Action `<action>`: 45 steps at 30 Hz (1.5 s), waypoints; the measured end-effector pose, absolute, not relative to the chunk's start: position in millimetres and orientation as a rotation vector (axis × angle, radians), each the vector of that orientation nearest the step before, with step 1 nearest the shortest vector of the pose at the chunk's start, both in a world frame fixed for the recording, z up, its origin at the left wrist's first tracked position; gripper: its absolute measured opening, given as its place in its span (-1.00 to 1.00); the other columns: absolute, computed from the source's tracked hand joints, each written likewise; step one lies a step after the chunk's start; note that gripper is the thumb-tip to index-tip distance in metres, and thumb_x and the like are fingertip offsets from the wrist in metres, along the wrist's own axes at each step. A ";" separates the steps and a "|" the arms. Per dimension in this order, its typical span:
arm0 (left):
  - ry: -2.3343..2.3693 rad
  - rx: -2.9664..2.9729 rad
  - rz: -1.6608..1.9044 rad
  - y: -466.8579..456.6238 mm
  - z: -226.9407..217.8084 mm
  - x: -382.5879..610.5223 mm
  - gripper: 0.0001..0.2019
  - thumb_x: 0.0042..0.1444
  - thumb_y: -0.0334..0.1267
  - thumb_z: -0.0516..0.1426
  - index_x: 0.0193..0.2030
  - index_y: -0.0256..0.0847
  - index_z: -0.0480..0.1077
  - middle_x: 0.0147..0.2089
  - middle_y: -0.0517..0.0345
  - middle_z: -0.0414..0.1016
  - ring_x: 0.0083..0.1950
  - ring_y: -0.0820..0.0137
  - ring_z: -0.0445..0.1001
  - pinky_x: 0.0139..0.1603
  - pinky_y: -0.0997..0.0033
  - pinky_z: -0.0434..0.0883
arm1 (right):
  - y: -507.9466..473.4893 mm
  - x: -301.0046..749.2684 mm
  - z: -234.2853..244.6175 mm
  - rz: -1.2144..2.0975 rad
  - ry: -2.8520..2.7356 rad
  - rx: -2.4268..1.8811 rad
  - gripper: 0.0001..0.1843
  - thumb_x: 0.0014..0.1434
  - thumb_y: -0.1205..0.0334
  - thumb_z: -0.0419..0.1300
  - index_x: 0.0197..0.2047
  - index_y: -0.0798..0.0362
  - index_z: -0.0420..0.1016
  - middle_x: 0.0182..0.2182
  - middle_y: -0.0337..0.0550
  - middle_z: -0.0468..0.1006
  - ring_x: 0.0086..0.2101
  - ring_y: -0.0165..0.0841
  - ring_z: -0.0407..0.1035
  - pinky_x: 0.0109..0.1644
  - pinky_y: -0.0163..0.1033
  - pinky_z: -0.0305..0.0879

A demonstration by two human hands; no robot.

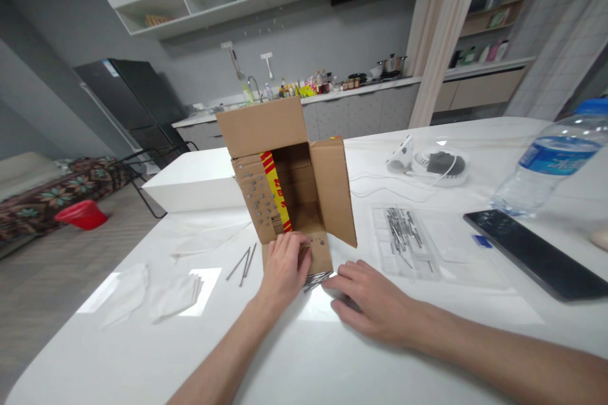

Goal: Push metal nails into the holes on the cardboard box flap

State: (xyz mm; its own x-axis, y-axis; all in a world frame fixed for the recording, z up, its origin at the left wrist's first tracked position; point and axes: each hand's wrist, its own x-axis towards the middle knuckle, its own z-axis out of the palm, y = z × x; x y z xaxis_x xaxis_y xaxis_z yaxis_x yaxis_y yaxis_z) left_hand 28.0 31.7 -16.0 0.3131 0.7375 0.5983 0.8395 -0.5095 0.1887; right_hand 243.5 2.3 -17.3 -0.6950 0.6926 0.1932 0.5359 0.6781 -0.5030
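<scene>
A brown cardboard box (289,183) lies on its side on the white table (304,354), its open mouth toward me and its flaps spread. Nail heads dot the left flap and the lower flap. My left hand (285,267) rests on the lower flap with fingers curled over its edge. My right hand (373,300) lies flat on the table just right of it, fingers stretched toward a small bunch of nails (317,278) under the flap's front edge. Three loose nails (243,262) lie left of the box.
A clear plastic tray (408,240) holding several nails sits right of the box. Further right are a dark tablet (536,253) and a water bottle (551,164). White tissues (156,294) lie at the left. A round white device with cable (437,164) is behind.
</scene>
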 end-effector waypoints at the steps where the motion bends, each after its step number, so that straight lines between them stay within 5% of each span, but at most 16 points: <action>1: -1.458 -2.406 -0.965 32.5 -15.8 28.1 -0.89 0.26 -0.45 0.08 -0.17 -0.14 0.27 -0.20 0.15 0.52 -0.17 0.27 0.43 -0.18 0.28 0.26 | 2.2 243.5 -17.7 0.588 -2.521 -0.961 -0.78 0.30 0.29 0.12 -0.03 0.06 0.52 -0.24 -0.09 0.50 -0.19 -0.22 0.35 -0.06 -0.09 0.16; 12: -1.375 -2.364 -0.955 38.4 -17.9 29.2 -0.87 0.33 -0.43 0.00 -0.20 -0.15 0.31 -0.24 0.13 0.51 -0.24 0.29 0.41 -0.22 0.27 0.25 | 3.5 242.6 -19.3 0.575 -2.508 -0.939 -0.78 0.31 0.30 0.11 -0.04 0.06 0.52 -0.26 -0.09 0.50 -0.20 -0.22 0.35 -0.08 -0.10 0.17; 28: -1.252 -2.341 -1.436 21.8 3.2 19.1 -0.87 0.30 -0.42 0.07 -0.09 -0.11 0.26 -0.16 0.08 0.50 -0.08 0.31 0.53 -0.05 0.24 0.45 | 3.0 243.8 -21.1 0.588 -2.509 -0.938 -0.75 0.31 0.28 0.10 0.01 0.05 0.51 -0.24 -0.09 0.50 -0.19 -0.22 0.34 -0.08 -0.09 0.16; 45: -1.407 -2.687 -0.790 21.0 6.4 7.5 -0.94 0.26 -0.37 0.03 -0.22 -0.12 0.23 -0.32 0.23 0.47 -0.26 0.34 0.46 -0.18 0.24 0.30 | 3.4 243.0 -16.4 0.589 -2.519 -0.950 -0.76 0.31 0.29 0.11 -0.01 0.05 0.52 -0.24 -0.08 0.50 -0.20 -0.22 0.35 -0.07 -0.10 0.17</action>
